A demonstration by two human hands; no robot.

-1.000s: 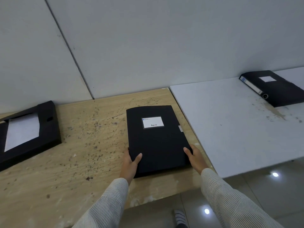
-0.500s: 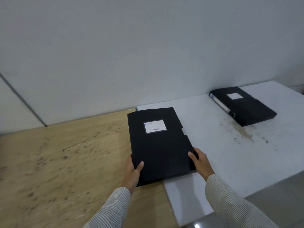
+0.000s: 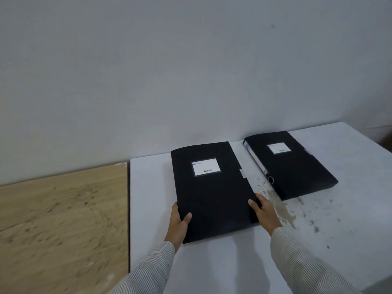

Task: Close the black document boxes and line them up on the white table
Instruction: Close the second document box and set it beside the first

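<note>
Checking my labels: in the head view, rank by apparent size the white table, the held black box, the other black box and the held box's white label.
1. white table
2. held box, possibly only nearer
3. other box
4. label

A plain pale grey wall (image 3: 191, 71) fills the upper half of the view, evenly lit. Below it stands the white desk (image 3: 350, 219), its top spotted with brownish stains (thickest toward its middle). Left of the desk, across a narrow dark gap, lies a light wooden surface (image 3: 63, 219), blurred, perhaps speckled with dark marks.
</note>
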